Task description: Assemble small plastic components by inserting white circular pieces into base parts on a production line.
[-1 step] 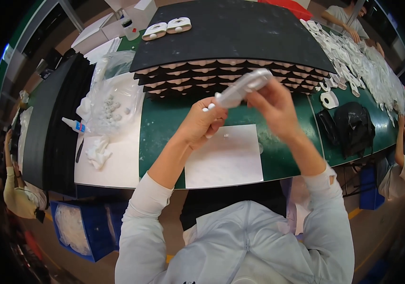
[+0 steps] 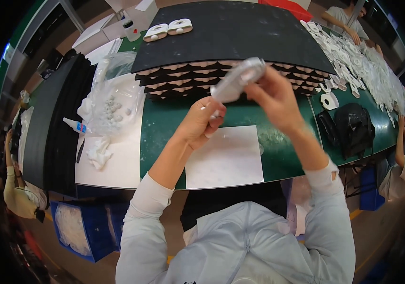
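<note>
My right hand (image 2: 274, 97) is closed around one end of a white plastic housing (image 2: 233, 85), a long rounded part with a round recess, smeared by motion. The housing is tilted up over the green table, and its lower end comes close to the fingertips of my left hand (image 2: 201, 120). That hand is curled, with small white pieces (image 2: 216, 113) between its fingers; their exact shape is partly hidden. Beneath my hands a white sheet of paper (image 2: 224, 156) lies on the green table (image 2: 164, 123). Two similar white housings (image 2: 168, 30) rest on the black stack.
Beyond my hands stands a stack of black trays (image 2: 240, 33) with parts between layers. Left are a plastic bag of small white balls (image 2: 112, 111), a glue bottle (image 2: 74, 125) and crumpled tissue (image 2: 99, 152). A black bag (image 2: 353, 128) and many white parts (image 2: 349, 61) lie right, near other people.
My right hand has moved slightly up and left and turned the housing, so its round recess shows more. My left fingers have shifted over the small white pieces, which show less.
</note>
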`<state>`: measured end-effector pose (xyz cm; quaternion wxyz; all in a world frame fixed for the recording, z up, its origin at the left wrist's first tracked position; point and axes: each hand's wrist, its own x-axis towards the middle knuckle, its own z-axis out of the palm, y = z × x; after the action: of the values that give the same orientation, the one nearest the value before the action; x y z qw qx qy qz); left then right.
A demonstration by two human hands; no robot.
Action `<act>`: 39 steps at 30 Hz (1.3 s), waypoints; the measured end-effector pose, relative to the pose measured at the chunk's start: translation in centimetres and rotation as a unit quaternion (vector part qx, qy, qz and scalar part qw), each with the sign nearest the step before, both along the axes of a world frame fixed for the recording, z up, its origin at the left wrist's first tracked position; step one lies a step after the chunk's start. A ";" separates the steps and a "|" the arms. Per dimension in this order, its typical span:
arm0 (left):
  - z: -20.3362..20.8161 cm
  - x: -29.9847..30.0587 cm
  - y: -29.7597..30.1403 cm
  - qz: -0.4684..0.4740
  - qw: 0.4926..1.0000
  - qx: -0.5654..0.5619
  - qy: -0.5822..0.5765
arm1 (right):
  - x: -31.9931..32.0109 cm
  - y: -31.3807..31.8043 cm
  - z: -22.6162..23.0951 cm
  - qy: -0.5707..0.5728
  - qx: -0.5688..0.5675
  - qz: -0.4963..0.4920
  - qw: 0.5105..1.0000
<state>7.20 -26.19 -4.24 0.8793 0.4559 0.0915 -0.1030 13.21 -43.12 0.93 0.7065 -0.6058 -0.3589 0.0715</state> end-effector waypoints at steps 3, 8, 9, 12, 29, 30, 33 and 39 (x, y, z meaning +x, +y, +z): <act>0.2 0.2 2.2 0.021 0.954 -0.299 0.018 | 4.0 2.2 4.2 -0.112 -0.044 -0.048 0.992; -0.7 0.5 4.6 0.135 0.882 -0.448 0.056 | 14.4 6.4 5.7 -0.154 -0.211 -0.191 0.946; -0.6 0.6 4.4 0.134 0.883 -0.447 0.054 | 16.9 7.3 5.1 -0.141 -0.229 -0.197 0.943; -0.8 0.5 4.5 0.217 0.840 -0.482 0.119 | 18.8 9.8 5.6 -0.045 -0.307 -0.188 0.932; -0.9 0.3 4.8 0.084 0.905 -0.395 0.136 | 15.6 -2.2 9.9 -0.336 -0.327 -0.313 0.826; -0.7 0.3 4.6 0.081 0.916 -0.368 0.135 | 16.4 -4.6 9.5 -0.360 -0.340 -0.372 0.785; -0.1 0.7 3.0 0.056 0.934 -0.326 0.132 | 20.7 -16.2 6.9 -0.387 -0.452 -0.445 0.669; -0.6 0.5 2.3 0.056 0.959 -0.261 0.099 | 16.3 -23.9 1.4 -0.142 -0.661 -0.218 0.704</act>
<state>7.66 -23.93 -4.83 0.9585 0.1923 0.1738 -0.1185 29.52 -66.97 2.34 0.0612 -0.9818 -0.1735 0.0478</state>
